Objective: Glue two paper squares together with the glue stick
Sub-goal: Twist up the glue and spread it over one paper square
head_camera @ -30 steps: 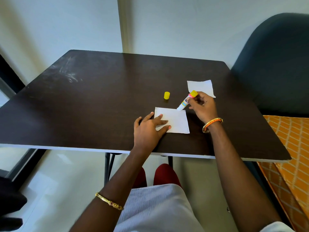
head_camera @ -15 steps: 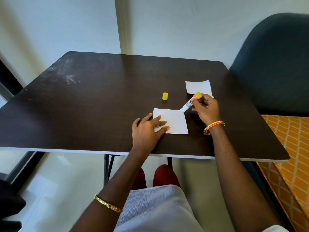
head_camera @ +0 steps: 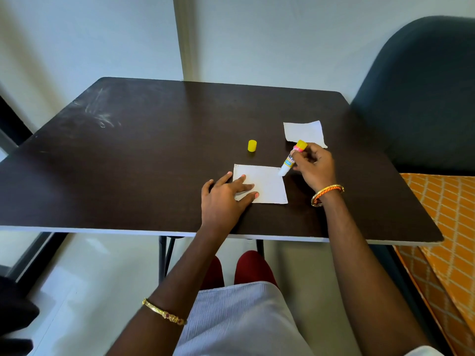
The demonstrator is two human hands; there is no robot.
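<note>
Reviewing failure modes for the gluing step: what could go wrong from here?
1. The glue stick tip sits at the near paper square's far right corner; a stroke could run off onto the table.
2. The left hand pins only the left side, so the right side may lift or crease.
3. The right hand hovers beside the second square and could nudge it.

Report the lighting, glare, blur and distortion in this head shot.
Head view: soft daylight, no harsh glare; faint sheen and pale scuffs on the table at its far left corner. Wide-angle lens bows the table edges. Left hand, right hand, glue stick and near paper square are sharp.
</note>
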